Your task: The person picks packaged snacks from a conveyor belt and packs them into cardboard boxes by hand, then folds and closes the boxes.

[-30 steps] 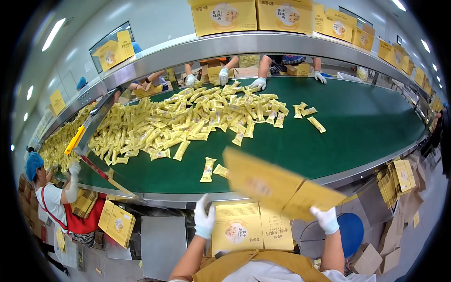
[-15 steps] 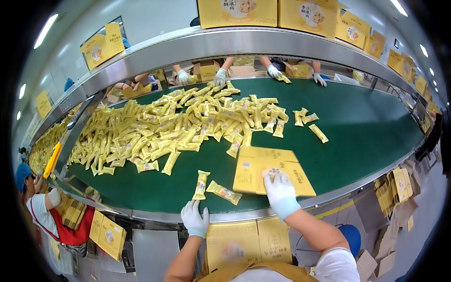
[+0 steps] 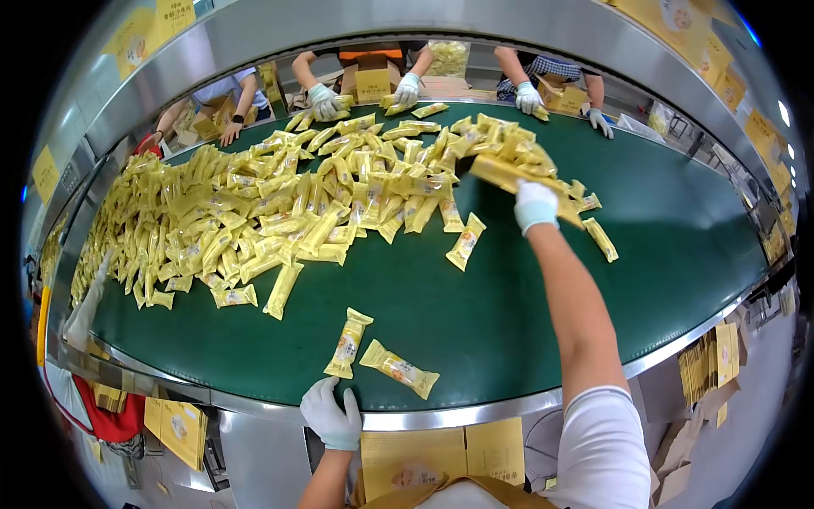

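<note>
My right hand (image 3: 537, 206), gloved in white, reaches far over the green belt, gripping a flat yellow carton (image 3: 509, 176). The carton is seen nearly edge-on, against a cluster of yellow wrapped snack bars (image 3: 504, 140); some bars lie behind it. My left hand (image 3: 331, 413), also gloved, lies on the metal edge of the belt with thumb and fingers apart. Just beyond its fingertips is one snack bar (image 3: 348, 343), and a second bar (image 3: 400, 369) lies to the right of that. A single bar (image 3: 465, 242) lies below the carton's left end.
A large heap of bars (image 3: 212, 212) covers the left of the green conveyor belt (image 3: 670, 254). Co-workers' gloved hands (image 3: 324, 102) handle bars across the belt. A yellow carton (image 3: 415, 458) sits below the near edge. Stacked flat cartons (image 3: 708, 360) stand at right; a metal beam crosses overhead.
My right hand has moved forward with the carton, tilting it up, and bars now bunch behind it. My left hand stays at the edge. The camera view has dipped.
</note>
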{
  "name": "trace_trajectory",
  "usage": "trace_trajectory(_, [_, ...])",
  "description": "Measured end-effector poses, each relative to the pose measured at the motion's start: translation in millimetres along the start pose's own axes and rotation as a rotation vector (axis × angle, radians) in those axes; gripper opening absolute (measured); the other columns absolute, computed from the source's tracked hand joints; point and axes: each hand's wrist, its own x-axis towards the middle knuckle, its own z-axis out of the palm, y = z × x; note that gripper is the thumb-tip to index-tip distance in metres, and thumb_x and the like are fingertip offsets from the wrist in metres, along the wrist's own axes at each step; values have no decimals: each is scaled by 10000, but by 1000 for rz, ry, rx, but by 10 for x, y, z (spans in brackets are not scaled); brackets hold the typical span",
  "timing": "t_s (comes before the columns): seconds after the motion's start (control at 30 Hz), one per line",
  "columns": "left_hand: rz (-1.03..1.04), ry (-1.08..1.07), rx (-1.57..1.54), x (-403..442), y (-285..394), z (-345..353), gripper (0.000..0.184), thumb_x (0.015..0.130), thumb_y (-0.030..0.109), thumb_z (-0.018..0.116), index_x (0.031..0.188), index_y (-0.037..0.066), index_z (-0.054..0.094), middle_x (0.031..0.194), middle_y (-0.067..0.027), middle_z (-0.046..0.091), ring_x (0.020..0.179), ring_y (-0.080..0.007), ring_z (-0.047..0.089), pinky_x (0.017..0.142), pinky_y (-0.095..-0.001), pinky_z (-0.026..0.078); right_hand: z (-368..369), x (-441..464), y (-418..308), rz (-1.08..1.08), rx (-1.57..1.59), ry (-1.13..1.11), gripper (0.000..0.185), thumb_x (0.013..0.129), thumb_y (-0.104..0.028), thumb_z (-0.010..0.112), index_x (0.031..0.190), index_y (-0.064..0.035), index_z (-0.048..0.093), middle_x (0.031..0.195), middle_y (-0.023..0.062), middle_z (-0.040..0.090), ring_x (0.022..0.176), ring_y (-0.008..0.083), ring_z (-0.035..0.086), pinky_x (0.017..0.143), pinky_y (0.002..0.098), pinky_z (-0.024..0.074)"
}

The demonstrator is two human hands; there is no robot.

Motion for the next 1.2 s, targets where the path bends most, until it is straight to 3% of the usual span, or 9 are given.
trace_trajectory(0.2, [8, -21, 18, 10, -11, -2, 344, 823, 175, 661, 1136, 38, 621, 1111, -162, 625, 1026, -370, 563, 909, -477, 407, -675, -33, 748, 133, 100, 77, 388, 883, -121, 591, 1260, -185, 658, 1007, 146, 724, 949, 364, 688, 819, 491, 543])
trace_trajectory(0.33, [-1, -42, 27, 31, 45, -33, 304, 841, 133, 626, 1128, 32, 618, 1137, -159, 623, 1043, -370, 557, 930, -466, 402, -1826, -1431, 943, -224, 177, 225, 633, 777, 127, 543, 1308, -197, 664, 1192, 157, 695, 1048, 361, 669, 894, 421, 550])
trace_trajectory(0.43, [-19, -50, 32, 5, 18, -7, 341, 820, 168, 653, 1132, 36, 618, 1139, -151, 623, 1056, -353, 558, 940, -470, 397, -2334, -2311, 942, -140, 158, 71, 613, 749, 152, 506, 1280, -96, 683, 1248, 149, 692, 1140, 339, 664, 974, 390, 527])
trace_trajectory(0.6, [-10, -43, 33, 8, 41, -4, 331, 829, 163, 643, 1133, 35, 621, 1141, -142, 622, 1056, -347, 556, 943, -463, 392, -1838, -2895, 1438, -82, 16, -48, 492, 774, 117, 520, 1198, -45, 709, 1251, 165, 683, 1132, 353, 664, 955, 393, 530])
trace_trajectory(0.73, [-9, -36, 38, 6, 35, -6, 331, 830, 156, 644, 1138, 39, 619, 1147, -136, 619, 1061, -343, 555, 943, -460, 393, -1171, -2119, 1544, -192, 108, -2, 602, 770, 126, 507, 1296, -122, 661, 1296, 149, 661, 1115, 349, 659, 928, 399, 541])
trace_trajectory(0.83, [-7, -41, 40, 42, 79, -35, 320, 838, 124, 629, 1145, 33, 617, 1152, -153, 619, 1055, -359, 557, 937, -459, 401, -180, -1061, 2003, -267, 42, 181, 576, 807, 90, 536, 1293, -193, 660, 1145, 141, 710, 1007, 368, 670, 877, 433, 552])
trace_trajectory(1.0, [-82, -156, 33, 48, 48, -71, 394, 822, 63, 605, 1210, -2, 578, 1234, -197, 591, 1154, -391, 545, 1027, -460, 395, 5, 96, 1438, 264, 162, 237, 292, 958, -182, 605, 1232, -124, 688, 1068, 226, 703, 1012, 406, 660, 897, 472, 524])
trace_trajectory(1.1, [-182, -70, -258, 215, -263, -2, 580, 828, -26, 545, 1398, -68, 443, 1449, -273, 467, 1394, -426, 418, 1198, -449, 283, -258, -226, 1146, 142, 713, 370, 372, 971, -225, 651, 1275, -11, 636, 1094, 163, 728, 983, 274, 687, 907, 373, 517])
trace_trajectory(1.2, [-142, -213, -286, 756, -497, 105, 646, 906, 35, 583, 1497, -71, 345, 1508, -269, 417, 1413, -389, 407, 1189, -412, 304, -487, -860, 1098, 167, 1235, 279, 409, 981, -215, 676, 1268, 66, 603, 1196, 79, 674, 1044, 147, 600, 953, 314, 472])
